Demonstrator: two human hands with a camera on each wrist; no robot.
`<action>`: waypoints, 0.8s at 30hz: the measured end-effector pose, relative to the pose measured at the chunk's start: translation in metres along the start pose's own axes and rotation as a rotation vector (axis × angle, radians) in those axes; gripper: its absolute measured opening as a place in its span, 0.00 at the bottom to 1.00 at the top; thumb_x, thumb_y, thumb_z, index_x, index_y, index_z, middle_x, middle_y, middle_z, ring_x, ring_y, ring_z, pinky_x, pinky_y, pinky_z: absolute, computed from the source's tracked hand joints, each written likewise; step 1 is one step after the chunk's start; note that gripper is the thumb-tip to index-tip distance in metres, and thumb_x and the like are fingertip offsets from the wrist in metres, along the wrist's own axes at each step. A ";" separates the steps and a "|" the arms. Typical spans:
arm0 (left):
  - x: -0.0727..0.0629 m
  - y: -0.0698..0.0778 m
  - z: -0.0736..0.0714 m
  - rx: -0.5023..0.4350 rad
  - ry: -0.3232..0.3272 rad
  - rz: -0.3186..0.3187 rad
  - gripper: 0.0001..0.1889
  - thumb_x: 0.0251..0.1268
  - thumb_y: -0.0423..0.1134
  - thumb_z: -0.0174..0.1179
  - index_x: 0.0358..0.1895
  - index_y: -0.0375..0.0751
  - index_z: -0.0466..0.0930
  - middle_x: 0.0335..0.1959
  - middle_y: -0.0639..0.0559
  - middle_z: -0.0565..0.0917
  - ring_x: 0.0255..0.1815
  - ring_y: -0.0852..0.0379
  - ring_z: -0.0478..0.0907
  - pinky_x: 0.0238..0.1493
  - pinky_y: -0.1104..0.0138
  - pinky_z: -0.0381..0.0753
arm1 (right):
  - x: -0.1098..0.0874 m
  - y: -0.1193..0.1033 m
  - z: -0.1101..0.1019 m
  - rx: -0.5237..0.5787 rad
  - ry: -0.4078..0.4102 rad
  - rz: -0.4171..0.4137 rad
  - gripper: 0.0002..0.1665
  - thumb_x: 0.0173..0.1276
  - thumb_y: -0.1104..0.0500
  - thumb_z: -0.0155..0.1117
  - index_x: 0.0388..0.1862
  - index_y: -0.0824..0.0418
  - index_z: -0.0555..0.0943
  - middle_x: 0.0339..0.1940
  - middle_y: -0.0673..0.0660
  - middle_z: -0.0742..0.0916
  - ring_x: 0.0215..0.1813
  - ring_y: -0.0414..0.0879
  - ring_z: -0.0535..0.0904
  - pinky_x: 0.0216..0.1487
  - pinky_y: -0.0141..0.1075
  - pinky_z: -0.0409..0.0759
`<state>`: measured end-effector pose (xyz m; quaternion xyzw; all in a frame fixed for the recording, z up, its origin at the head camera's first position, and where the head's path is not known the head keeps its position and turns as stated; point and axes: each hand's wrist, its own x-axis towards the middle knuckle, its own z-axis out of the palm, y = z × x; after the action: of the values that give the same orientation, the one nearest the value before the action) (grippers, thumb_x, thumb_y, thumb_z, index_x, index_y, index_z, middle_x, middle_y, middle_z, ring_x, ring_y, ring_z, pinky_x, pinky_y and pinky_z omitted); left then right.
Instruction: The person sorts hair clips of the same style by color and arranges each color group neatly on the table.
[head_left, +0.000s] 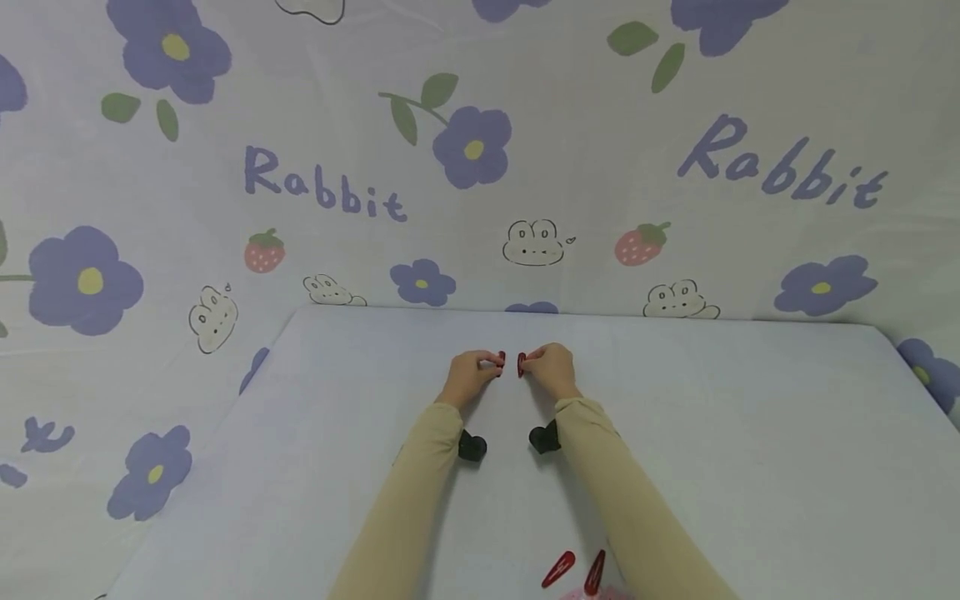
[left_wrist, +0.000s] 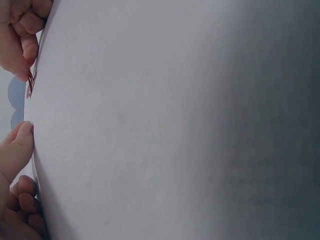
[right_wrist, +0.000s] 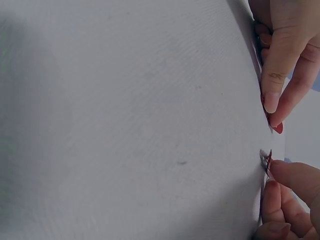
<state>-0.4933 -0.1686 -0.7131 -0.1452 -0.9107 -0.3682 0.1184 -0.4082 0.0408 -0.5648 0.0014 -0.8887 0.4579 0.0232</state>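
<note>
Over the far middle of the white table, my left hand pinches a small red snap hair clip between thumb and fingers. Facing it, a short gap away, my right hand pinches a second red hair clip. The right wrist view shows that second clip with its parts spread apart, while the left hand's clip is mostly covered by fingers. Near the front edge of the head view, a red hair clip lies beside another red hair clip.
A pink object is cut off at the bottom edge, by the loose clips. The white tabletop ends at a patterned cloth behind it. Dark wrist-worn pieces sit inside both sleeves.
</note>
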 end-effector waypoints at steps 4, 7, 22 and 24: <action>0.001 -0.001 0.001 -0.003 -0.001 -0.005 0.09 0.44 0.63 0.62 0.31 0.74 0.79 0.32 0.74 0.78 0.17 0.65 0.71 0.30 0.67 0.69 | -0.019 -0.029 -0.020 0.018 -0.050 0.052 0.09 0.47 0.58 0.72 0.22 0.63 0.83 0.27 0.57 0.83 0.34 0.51 0.76 0.35 0.40 0.71; 0.001 -0.002 0.001 0.003 0.004 -0.001 0.09 0.43 0.63 0.62 0.31 0.74 0.79 0.32 0.75 0.78 0.19 0.66 0.71 0.32 0.67 0.69 | -0.001 0.003 -0.005 0.040 -0.052 -0.017 0.13 0.46 0.52 0.73 0.21 0.61 0.83 0.24 0.55 0.83 0.31 0.48 0.75 0.32 0.37 0.70; 0.007 -0.018 0.014 0.013 0.025 0.044 0.10 0.43 0.64 0.60 0.30 0.74 0.79 0.34 0.74 0.78 0.25 0.67 0.72 0.37 0.66 0.69 | -0.087 -0.074 -0.077 0.095 -0.235 0.078 0.15 0.55 0.59 0.66 0.38 0.69 0.81 0.34 0.58 0.83 0.38 0.49 0.75 0.40 0.40 0.71; 0.008 -0.026 0.019 0.014 0.036 0.054 0.10 0.43 0.65 0.60 0.31 0.73 0.80 0.34 0.74 0.78 0.26 0.68 0.72 0.38 0.66 0.69 | -0.091 -0.072 -0.081 0.137 -0.260 0.059 0.15 0.55 0.58 0.66 0.37 0.68 0.81 0.34 0.58 0.83 0.39 0.49 0.75 0.43 0.41 0.70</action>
<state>-0.5123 -0.1714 -0.7405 -0.1624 -0.9067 -0.3611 0.1456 -0.3119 0.0631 -0.4626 0.0363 -0.8506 0.5138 -0.1059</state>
